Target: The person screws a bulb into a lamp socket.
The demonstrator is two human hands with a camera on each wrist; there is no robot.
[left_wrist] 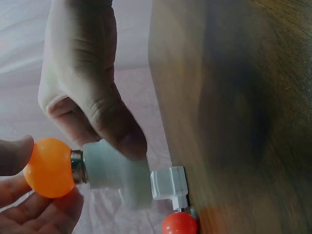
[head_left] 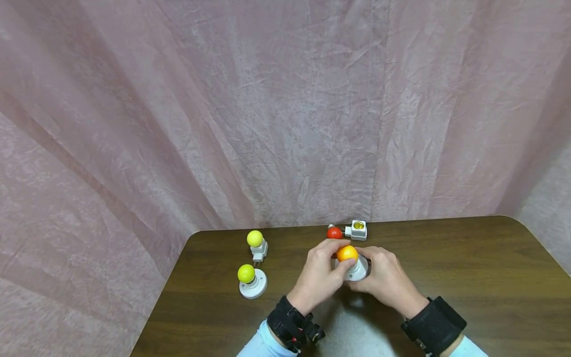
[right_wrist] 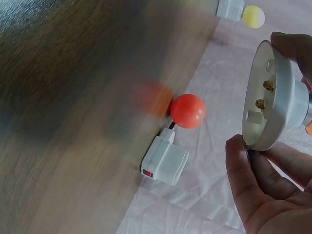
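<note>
My left hand (head_left: 317, 272) pinches an orange light bulb (head_left: 347, 253) between thumb and fingers. My right hand (head_left: 387, 277) grips the rim of a round white lamp holder (head_left: 358, 270). Bulb and holder are in line; a band of the metal screw base (left_wrist: 78, 166) shows at the holder's mouth in the left wrist view. The holder is off the table, its hollow underside with brass terminals (right_wrist: 261, 103) facing the right wrist camera. Just beyond the hands lie a red bulb (head_left: 334, 233) and a white plug-in socket (head_left: 356, 230) whose opening shows no bulb.
To the left on the brown wooden table (head_left: 468, 267), a yellow-green bulb (head_left: 255, 238) sits in a white plug-in socket (head_left: 259, 251). Nearer, another yellow-green bulb (head_left: 246, 273) sits in a round white holder (head_left: 253, 288). A pinkish curtain (head_left: 285, 124) hangs behind the table's far edge.
</note>
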